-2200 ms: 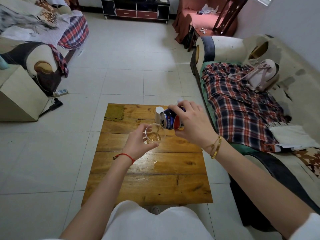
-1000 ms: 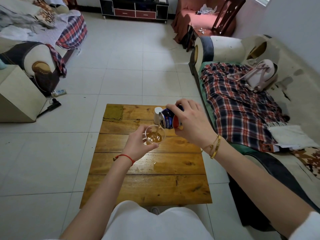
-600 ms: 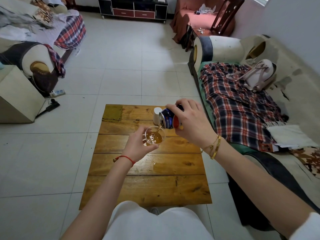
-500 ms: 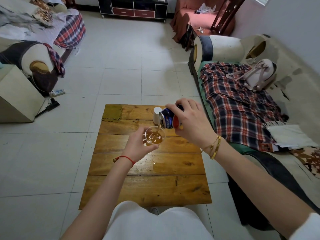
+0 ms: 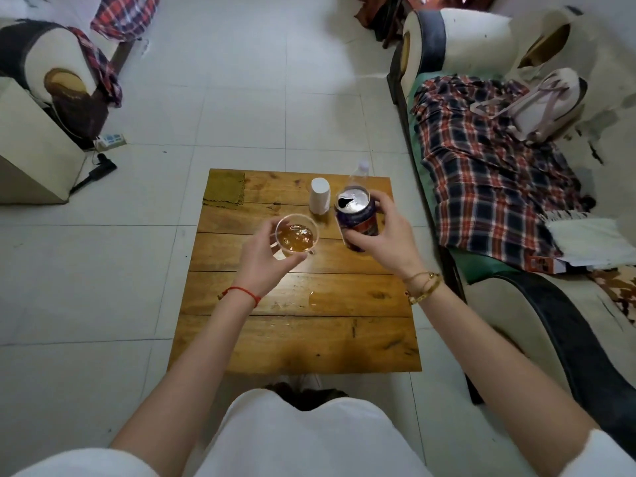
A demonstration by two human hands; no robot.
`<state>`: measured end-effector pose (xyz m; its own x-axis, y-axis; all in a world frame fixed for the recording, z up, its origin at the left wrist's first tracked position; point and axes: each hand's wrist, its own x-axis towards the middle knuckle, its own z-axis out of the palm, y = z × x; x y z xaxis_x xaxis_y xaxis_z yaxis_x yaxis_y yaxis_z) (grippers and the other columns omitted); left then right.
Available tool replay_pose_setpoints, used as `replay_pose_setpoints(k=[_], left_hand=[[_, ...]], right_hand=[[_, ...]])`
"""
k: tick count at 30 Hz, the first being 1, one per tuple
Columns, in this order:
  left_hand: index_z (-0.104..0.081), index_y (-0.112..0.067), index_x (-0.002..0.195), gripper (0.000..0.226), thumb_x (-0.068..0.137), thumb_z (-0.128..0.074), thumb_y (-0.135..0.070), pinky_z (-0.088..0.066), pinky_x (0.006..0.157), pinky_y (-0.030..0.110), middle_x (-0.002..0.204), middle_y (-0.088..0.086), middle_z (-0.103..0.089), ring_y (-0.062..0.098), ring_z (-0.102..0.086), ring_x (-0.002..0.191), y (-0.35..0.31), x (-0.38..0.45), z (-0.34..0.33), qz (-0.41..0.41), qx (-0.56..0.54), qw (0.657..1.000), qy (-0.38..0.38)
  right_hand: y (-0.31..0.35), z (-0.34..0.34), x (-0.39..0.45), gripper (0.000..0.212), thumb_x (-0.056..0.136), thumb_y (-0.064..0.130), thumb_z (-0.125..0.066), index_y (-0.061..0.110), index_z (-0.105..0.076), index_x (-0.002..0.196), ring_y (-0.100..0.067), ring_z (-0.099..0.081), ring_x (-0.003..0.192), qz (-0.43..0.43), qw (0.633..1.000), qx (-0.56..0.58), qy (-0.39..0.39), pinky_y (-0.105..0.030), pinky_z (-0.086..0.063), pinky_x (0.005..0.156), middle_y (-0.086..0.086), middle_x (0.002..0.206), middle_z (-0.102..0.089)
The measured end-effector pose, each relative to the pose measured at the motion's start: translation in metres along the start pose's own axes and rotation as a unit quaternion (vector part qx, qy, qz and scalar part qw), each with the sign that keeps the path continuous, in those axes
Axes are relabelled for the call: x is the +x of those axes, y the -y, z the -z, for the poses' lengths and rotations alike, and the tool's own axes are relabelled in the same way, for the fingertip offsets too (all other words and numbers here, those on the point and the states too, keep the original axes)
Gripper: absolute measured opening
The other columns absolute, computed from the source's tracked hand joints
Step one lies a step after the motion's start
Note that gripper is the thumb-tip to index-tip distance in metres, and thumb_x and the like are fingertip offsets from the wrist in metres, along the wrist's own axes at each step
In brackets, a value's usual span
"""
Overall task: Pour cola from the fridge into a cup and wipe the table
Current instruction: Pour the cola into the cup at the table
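My left hand [image 5: 263, 256] grips a clear plastic cup [image 5: 296, 236] partly filled with amber-brown cola, held just above the wooden table [image 5: 296, 342]. My right hand [image 5: 385, 242] holds a dark blue and red cola can [image 5: 356, 215] upright, its opened top facing me, to the right of the cup. A small wet puddle [image 5: 325, 299] lies on the table nearer to me. A green-brown cloth [image 5: 223, 187] rests on the table's far left corner.
A white upturned cup [image 5: 319, 195] and a clear plastic bottle [image 5: 358, 175] stand at the table's far edge behind the can. A sofa with a plaid blanket [image 5: 488, 173] and pink bag [image 5: 540, 108] runs along the right. A power strip [image 5: 110, 141] lies on the tiled floor at left.
The can has swung from tilted over the cup to upright, and the stream has stopped. The cup holds more cola. My head has tipped further down.
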<state>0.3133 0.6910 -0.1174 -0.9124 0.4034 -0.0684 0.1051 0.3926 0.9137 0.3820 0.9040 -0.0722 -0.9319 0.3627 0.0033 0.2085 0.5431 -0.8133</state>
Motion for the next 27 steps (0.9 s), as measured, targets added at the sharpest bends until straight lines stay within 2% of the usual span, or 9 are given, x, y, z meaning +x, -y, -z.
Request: replay_pose_setpoints(k=[3,6,9,12,16,18,21,24,27], left_hand=[[-0.051,-0.015,0.127,0.065,0.071,-0.086,-0.016,-0.048,0.087,0.012,0.124,-0.002,-0.057,0.012,-0.055,0.112,0.019,0.005,0.002,0.026,0.006,0.999,-0.019],[-0.051,-0.012,0.128,0.064,0.073,-0.084,-0.016,-0.046,0.086,0.010,0.127,0.001,-0.055,0.012,-0.052,0.115,0.045,0.006,-0.001,0.070,0.017,0.997,-0.041],[-0.051,-0.012,0.130,0.067,0.073,-0.085,-0.018,-0.050,0.096,0.026,0.129,0.003,-0.057,0.016,-0.053,0.118,0.080,0.005,-0.011,0.115,0.026,0.992,-0.054],[-0.051,-0.014,0.129,0.067,0.072,-0.086,-0.017,-0.050,0.101,0.035,0.126,-0.001,-0.057,0.015,-0.053,0.119,0.119,0.002,-0.030,0.142,0.021,0.988,-0.059],[-0.051,-0.016,0.130,0.067,0.072,-0.085,-0.014,-0.051,0.101,0.037,0.125,-0.002,-0.056,0.014,-0.054,0.117,0.173,-0.001,-0.065,0.185,-0.010,0.981,-0.063],[-0.050,-0.015,0.131,0.069,0.072,-0.085,-0.013,-0.052,0.099,0.034,0.126,0.001,-0.057,0.015,-0.056,0.117,0.200,-0.002,-0.082,0.209,-0.016,0.975,-0.067],[-0.048,-0.017,0.132,0.071,0.071,-0.085,-0.012,-0.052,0.093,0.020,0.130,0.004,-0.057,0.017,-0.057,0.118,0.235,-0.001,-0.105,0.218,-0.016,0.973,-0.072],[-0.047,-0.019,0.132,0.070,0.072,-0.084,-0.015,-0.052,0.099,0.034,0.128,0.002,-0.058,0.017,-0.058,0.118,0.262,0.001,-0.121,0.234,-0.009,0.970,-0.066],[-0.048,-0.022,0.129,0.070,0.071,-0.086,-0.019,-0.052,0.100,0.038,0.125,-0.001,-0.058,0.018,-0.058,0.118,0.279,0.001,-0.131,0.235,0.008,0.969,-0.074]], right_hand=[[-0.025,-0.009,-0.003,0.068,0.074,0.025,-0.082,0.020,-0.047,0.131,0.000,-0.051,0.109,-0.054,0.996,0.055,-0.035,0.006,-0.035,0.082,0.011,0.123,-0.056],[-0.059,-0.024,-0.010,0.068,0.075,0.017,-0.082,0.015,-0.044,0.131,0.005,-0.052,0.101,-0.111,0.990,0.077,-0.049,0.007,-0.035,0.078,0.009,0.119,-0.054],[-0.104,-0.044,-0.019,0.068,0.074,0.015,-0.081,0.016,-0.044,0.131,-0.006,-0.053,0.107,-0.165,0.982,0.080,-0.051,0.003,-0.039,0.079,0.006,0.122,-0.054],[-0.150,-0.067,-0.029,0.069,0.073,0.013,-0.081,0.017,-0.043,0.130,-0.005,-0.052,0.107,-0.210,0.973,0.084,-0.053,0.001,-0.040,0.080,0.008,0.120,-0.053],[-0.216,-0.100,-0.042,0.073,0.072,0.015,-0.083,0.017,-0.042,0.132,-0.012,-0.053,0.115,-0.247,0.965,0.077,-0.050,-0.025,-0.045,0.100,0.002,0.126,-0.056],[-0.243,-0.114,-0.045,0.075,0.072,0.015,-0.083,0.016,-0.041,0.133,-0.015,-0.052,0.119,-0.263,0.961,0.078,-0.043,-0.032,-0.044,0.105,-0.001,0.130,-0.055],[-0.273,-0.133,-0.046,0.074,0.072,0.012,-0.082,0.015,-0.041,0.133,-0.011,-0.050,0.117,-0.270,0.957,0.087,-0.054,-0.027,-0.045,0.102,0.004,0.127,-0.052],[-0.292,-0.147,-0.045,0.073,0.074,0.010,-0.081,0.015,-0.040,0.134,-0.007,-0.048,0.116,-0.269,0.956,0.098,-0.061,-0.008,-0.039,0.090,0.008,0.124,-0.050],[-0.305,-0.159,-0.046,0.073,0.073,0.011,-0.081,0.019,-0.041,0.133,-0.009,-0.051,0.116,-0.262,0.957,0.100,-0.072,-0.015,-0.042,0.095,0.006,0.126,-0.053]])
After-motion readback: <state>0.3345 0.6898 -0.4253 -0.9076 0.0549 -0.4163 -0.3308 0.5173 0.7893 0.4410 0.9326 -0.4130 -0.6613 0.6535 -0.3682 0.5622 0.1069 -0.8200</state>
